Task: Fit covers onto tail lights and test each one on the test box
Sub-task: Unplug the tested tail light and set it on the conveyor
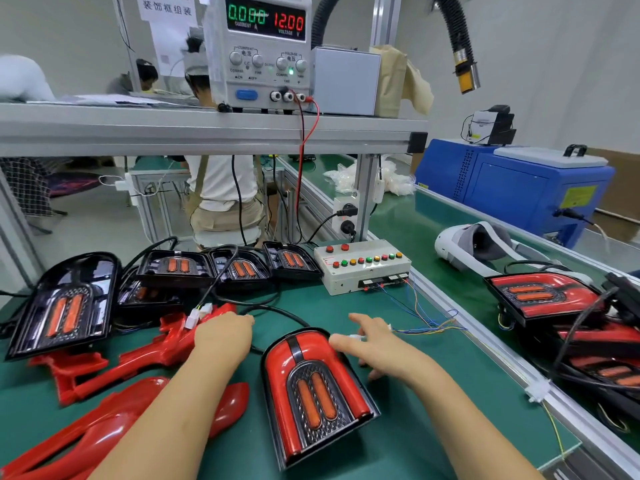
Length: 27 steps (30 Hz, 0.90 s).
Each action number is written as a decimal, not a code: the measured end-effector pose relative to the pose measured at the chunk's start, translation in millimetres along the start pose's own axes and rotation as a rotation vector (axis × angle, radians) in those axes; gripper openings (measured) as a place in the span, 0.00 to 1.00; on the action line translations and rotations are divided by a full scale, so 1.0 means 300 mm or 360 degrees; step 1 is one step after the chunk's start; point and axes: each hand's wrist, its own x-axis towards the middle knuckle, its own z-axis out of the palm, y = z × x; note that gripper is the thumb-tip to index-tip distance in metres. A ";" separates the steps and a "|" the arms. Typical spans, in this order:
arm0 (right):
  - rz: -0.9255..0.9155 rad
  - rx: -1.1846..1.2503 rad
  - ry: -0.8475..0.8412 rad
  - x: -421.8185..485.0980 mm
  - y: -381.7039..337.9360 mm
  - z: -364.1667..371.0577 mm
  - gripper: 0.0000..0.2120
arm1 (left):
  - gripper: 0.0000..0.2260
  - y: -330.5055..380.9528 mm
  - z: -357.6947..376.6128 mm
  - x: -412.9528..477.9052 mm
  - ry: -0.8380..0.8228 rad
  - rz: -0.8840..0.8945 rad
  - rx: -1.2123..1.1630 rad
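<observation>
Green mat (pixel 485 375) lies under both hands. The left hand (pixel 223 336) lies palm down with its fingers pointing away, over the end of a loose red cover (pixel 162 344) and just beside a white plug (pixel 199 315) and a black cable (pixel 277 310). Its fingertips are hidden, so I cannot tell whether it holds anything. The right hand (pixel 375 344) has its fingers spread, and its thumb touches the upper right edge of the covered tail light (pixel 311 393). A small white piece shows by that thumb; I cannot tell if it is pinched.

The covered tail light lies face up between the two forearms, with red trim around two orange strips. Thin coloured wires (pixel 426 322) run from near the right hand to the test box (pixel 363 268), which stands at the back of the mat with a row of red, green and yellow buttons on top.

More red covers (pixel 104 431) lie in a heap at the near left. Behind them are the uncovered tail lights (pixel 65 306), one large and close, the others in a row towards the test box. On the belt to the right, covered lights (pixel 543 296) are piled near a white headset (pixel 471 247). On the shelf above, a power supply (pixel 263 50) reads 0.000 and 12.00.
</observation>
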 end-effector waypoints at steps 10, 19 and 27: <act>0.0051 -0.0079 -0.0162 -0.068 -0.016 0.010 0.55 | 0.16 0.012 -0.006 -0.019 0.0188 0.0000 -0.0187; 0.0115 0.0054 -0.0085 -0.094 -0.018 0.043 0.25 | 0.13 0.026 -0.067 -0.011 0.0192 -0.0037 -0.0672; 0.0152 0.0506 0.0042 -0.125 0.012 0.067 0.17 | 0.12 0.039 -0.100 -0.029 0.0573 -0.0092 -0.1597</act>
